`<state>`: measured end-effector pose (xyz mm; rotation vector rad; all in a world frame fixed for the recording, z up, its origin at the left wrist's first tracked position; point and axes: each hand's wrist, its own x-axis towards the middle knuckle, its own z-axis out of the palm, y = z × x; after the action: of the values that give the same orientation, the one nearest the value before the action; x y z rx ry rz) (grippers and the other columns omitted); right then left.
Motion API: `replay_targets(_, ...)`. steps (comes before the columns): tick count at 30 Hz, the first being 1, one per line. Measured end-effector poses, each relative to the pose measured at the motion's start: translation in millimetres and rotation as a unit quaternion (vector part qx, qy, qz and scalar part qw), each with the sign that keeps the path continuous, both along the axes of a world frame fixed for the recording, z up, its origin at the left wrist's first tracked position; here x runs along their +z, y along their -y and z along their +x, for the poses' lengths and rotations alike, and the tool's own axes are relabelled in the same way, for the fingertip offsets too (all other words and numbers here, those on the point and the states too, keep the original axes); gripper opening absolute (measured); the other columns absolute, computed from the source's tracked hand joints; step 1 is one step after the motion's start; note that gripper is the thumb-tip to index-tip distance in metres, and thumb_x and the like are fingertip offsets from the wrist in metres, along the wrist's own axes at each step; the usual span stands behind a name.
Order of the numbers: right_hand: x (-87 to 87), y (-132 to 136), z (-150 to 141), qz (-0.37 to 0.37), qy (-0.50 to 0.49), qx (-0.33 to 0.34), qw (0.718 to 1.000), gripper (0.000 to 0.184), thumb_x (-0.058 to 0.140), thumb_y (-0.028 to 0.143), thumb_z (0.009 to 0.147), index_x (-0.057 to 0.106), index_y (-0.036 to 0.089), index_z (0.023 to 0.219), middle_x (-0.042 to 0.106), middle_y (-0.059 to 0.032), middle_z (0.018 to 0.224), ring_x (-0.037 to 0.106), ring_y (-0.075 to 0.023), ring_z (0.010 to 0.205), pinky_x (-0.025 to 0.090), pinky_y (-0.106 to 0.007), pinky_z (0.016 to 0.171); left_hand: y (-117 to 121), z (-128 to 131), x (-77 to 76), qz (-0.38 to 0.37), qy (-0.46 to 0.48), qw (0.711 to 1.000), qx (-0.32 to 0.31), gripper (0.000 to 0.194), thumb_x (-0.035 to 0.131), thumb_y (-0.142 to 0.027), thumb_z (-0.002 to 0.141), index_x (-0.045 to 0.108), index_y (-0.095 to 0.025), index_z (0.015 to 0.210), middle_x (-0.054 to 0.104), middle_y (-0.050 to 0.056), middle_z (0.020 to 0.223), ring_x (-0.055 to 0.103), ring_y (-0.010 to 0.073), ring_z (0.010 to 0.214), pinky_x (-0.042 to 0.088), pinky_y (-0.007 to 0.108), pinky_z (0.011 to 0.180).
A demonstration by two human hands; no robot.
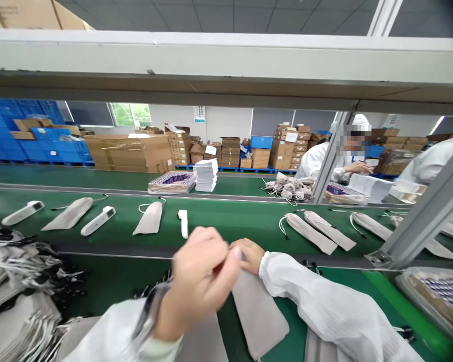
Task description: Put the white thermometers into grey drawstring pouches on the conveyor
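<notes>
A light grey drawstring pouch (260, 317) lies at a slant on the green work surface in front of me, its top end covered by my hands. My right hand (249, 255) is closed over that top end, fingers curled. Just left of it and nearer the camera, my left hand (206, 279) is raised with thumb and fingers pinched together; what they hold, if anything, is hidden. Another flat grey pouch (202, 342) lies partly under my left forearm. Beyond my hands, a white handheld device (184, 223) rests on the green conveyor belt (226, 221).
More pouches (311, 234) and white devices (98, 221) lie along the belt. Pouches (18, 301) are heaped at left. A tray of batteries (438, 291) stands at right, near a slanted metal post (419, 216). A shelf beam (226, 58) crosses overhead. Co-workers (317, 158) sit opposite.
</notes>
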<state>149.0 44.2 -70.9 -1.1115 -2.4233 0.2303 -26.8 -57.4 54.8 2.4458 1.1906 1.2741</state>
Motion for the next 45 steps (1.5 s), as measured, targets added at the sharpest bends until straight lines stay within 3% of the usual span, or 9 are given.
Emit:
replay_targets(3, -3.0, 3.8, 1.0, 0.012, -0.018, -0.044, 0.999, 0.037, 0.051, 0.045, 0.073, 0.049, 0.016, 0.096, 0.056, -0.0085, 0.089, 0.051, -0.0204, 0.085, 0.040, -0.034, 0.077, -47.0, 14.6, -38.5, -0.006, -0.221, 0.975, -0.004, 0.031, 0.028, -0.023, 0.088, 0.054, -0.018, 0.071, 0.055, 0.004, 0.069, 0.050, 0.0172, 0.071, 0.038, 0.032, 0.069)
replay_targets(6, -1.4, 8.3, 0.5, 0.003, -0.023, -0.081, 0.996, 0.030, 0.054, 0.042, 0.070, 0.046, 0.018, 0.087, 0.054, -0.0055, 0.082, 0.051, -0.0188, 0.078, 0.042, -0.032, 0.071, -76.0, 19.3, -77.7, -0.024, -0.251, 0.967, -0.026, 0.019, 0.035, -0.016, 0.085, 0.054, -0.016, 0.086, 0.056, 0.006, 0.082, 0.052, 0.0193, 0.079, 0.040, 0.032, 0.070)
replay_targets(9, -0.7, 9.4, -0.4, -0.009, -0.048, -0.084, 0.995, 0.032, 0.056, 0.041, 0.068, 0.043, 0.019, 0.087, 0.053, -0.0048, 0.084, 0.051, -0.0178, 0.078, 0.041, -0.031, 0.071, -82.7, 15.4, -96.6, -0.036, -0.237, 0.970, -0.043, 0.017, 0.038, -0.014, 0.083, 0.052, -0.016, 0.094, 0.055, 0.007, 0.090, 0.051, 0.0201, 0.087, 0.040, 0.033, 0.076)
replay_targets(17, -6.3, 6.6, -1.4, -0.040, -0.077, -0.102, 0.991, 0.033, 0.058, 0.042, 0.065, 0.043, 0.020, 0.085, 0.053, -0.0036, 0.084, 0.050, -0.0181, 0.081, 0.041, -0.032, 0.072, -88.7, 11.5, -100.4, -0.085, -0.177, 0.979, -0.045, 0.015, 0.042, -0.015, 0.080, 0.052, -0.018, 0.090, 0.054, 0.003, 0.089, 0.049, 0.0178, 0.087, 0.042, 0.030, 0.077)
replay_targets(24, -5.7, 9.0, -3.4, -0.009, -0.068, -0.077, 0.995, 0.028, 0.057, 0.035, 0.067, 0.045, 0.020, 0.088, 0.054, -0.0042, 0.089, 0.048, -0.0183, 0.084, 0.039, -0.033, 0.076, -86.9, 13.3, -102.1, -0.073, -0.177, 0.980, -0.049, 0.017, 0.040, -0.014, 0.081, 0.053, -0.016, 0.092, 0.053, 0.004, 0.090, 0.048, 0.0190, 0.088, 0.042, 0.033, 0.079)
replay_targets(33, -5.3, 13.0, -7.0, -0.008, -0.107, -0.128, 0.986, 0.029, 0.057, 0.035, 0.064, 0.043, 0.019, 0.084, 0.052, -0.0031, 0.081, 0.049, -0.0165, 0.076, 0.041, -0.030, 0.069, -84.7, 13.2, -100.8, -0.047, -0.172, 0.982, -0.055, 0.018, 0.039, -0.009, 0.080, 0.052, -0.017, 0.091, 0.051, 0.004, 0.089, 0.049, 0.0179, 0.086, 0.044, 0.032, 0.076)
replay_targets(39, 3.2, 22.9, -7.6, 0.146, -0.061, -0.119, 0.980, 0.046, 0.053, 0.033, 0.066, 0.047, 0.016, 0.107, 0.053, -0.0095, 0.106, 0.043, -0.0241, 0.102, 0.031, -0.041, 0.086, -84.8, 14.5, -102.3, -0.034, -0.169, 0.984, -0.056, 0.020, 0.038, -0.007, 0.080, 0.051, -0.017, 0.090, 0.052, 0.003, 0.087, 0.050, 0.0178, 0.084, 0.044, 0.033, 0.077)
replay_targets(42, 7.8, 27.0, -7.3, 0.206, -0.047, -0.064, 0.975, 0.056, 0.050, 0.028, 0.068, 0.040, 0.014, 0.122, 0.048, -0.0105, 0.118, 0.037, -0.0245, 0.112, 0.024, -0.044, 0.093, -86.8, 15.0, -105.0, -0.029, -0.163, 0.984, -0.062, 0.025, 0.038, -0.005, 0.079, 0.049, -0.016, 0.098, 0.052, 0.006, 0.096, 0.048, 0.0192, 0.093, 0.041, 0.035, 0.085)
replay_targets(45, 7.3, 22.9, -5.9, 0.203, -0.067, 0.009, 0.977, 0.049, 0.045, 0.024, 0.076, 0.040, 0.015, 0.124, 0.050, -0.0084, 0.119, 0.038, -0.0213, 0.113, 0.028, -0.040, 0.092, -88.2, 15.2, -107.2, -0.032, -0.162, 0.984, -0.069, 0.027, 0.038, -0.003, 0.078, 0.051, -0.014, 0.099, 0.053, 0.008, 0.099, 0.047, 0.0188, 0.096, 0.039, 0.033, 0.089)
